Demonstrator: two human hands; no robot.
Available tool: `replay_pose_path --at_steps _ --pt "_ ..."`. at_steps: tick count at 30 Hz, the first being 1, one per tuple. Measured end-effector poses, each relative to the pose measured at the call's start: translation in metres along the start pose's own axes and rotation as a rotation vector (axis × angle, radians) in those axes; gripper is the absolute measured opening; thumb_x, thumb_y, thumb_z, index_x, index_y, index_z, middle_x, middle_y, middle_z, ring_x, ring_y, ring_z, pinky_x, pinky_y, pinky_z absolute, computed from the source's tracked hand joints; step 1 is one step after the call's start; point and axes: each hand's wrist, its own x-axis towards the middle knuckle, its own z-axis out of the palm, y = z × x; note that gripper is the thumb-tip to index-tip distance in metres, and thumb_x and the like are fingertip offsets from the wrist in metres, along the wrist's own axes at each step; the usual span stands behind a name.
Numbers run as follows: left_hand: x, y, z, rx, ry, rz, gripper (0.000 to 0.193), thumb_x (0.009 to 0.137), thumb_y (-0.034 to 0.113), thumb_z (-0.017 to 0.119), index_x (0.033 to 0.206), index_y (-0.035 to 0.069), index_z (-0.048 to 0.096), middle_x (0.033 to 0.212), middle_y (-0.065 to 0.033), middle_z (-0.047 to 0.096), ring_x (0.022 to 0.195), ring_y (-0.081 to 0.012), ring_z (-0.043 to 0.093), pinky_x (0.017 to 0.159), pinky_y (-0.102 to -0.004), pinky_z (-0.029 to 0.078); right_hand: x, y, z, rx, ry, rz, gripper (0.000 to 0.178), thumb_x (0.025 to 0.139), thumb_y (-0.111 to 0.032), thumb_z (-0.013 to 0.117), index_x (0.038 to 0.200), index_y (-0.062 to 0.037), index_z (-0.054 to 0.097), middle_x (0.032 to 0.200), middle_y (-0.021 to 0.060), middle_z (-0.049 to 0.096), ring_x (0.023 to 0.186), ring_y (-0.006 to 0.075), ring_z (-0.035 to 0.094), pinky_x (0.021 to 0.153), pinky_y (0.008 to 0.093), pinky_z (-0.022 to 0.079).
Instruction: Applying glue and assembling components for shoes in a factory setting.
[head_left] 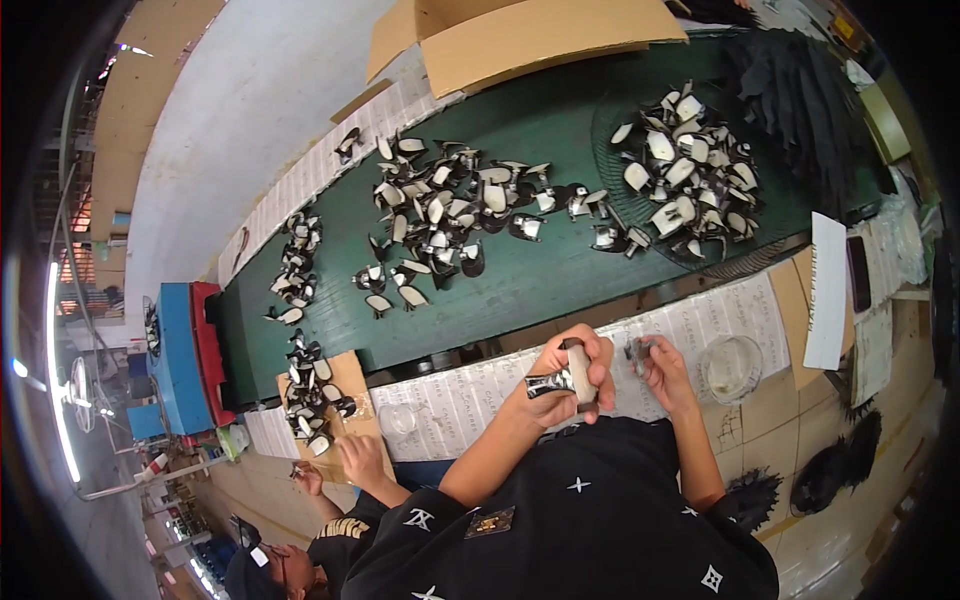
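Black shirt (600, 510), white star marks

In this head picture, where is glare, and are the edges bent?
Head view: the strip lamp at the left rim glares; the green belt bows from fisheye distortion; corners are black; the left hand and its shoe piece look sharp.

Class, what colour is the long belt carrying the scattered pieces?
Dark green belt, seen in the head view.
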Motion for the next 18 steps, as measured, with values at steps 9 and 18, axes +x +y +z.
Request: replay_pose_path --at_steps 9,18 --pt "0.047 0.007 -0.022 0.271 0.09 0.008 0.031 0.092 0.01 0.057 0.118 -0.004 0.046 0.099 -0.0187 0.058 0.086 -0.0373 0.066 0.067 -0.0388 0.062 0.005 -0.006 -0.01 -0.008 -0.054 0.214 0.026 0.094 -0.008 0.057 0.119 -0.0054 0.054 0.123 0.0087 0.059 0.104 0.0137 0.06 0.083 0.0242 0.052" --pt "0.133 0.064 -0.087 1.231 0.511 0.296 0.031 0.093 0.016 0.059 0.119 -0.001 0.058 0.115 -0.013 0.064 0.1 -0.0182 0.064 0.085 -0.029 0.05 -0.001 -0.005 -0.016 0.009 -0.076 0.167 0.026 0.094 -0.008 0.056 0.12 -0.0048 0.053 0.126 0.0112 0.056 0.108 0.0163 0.059 0.089 0.0272 0.05"
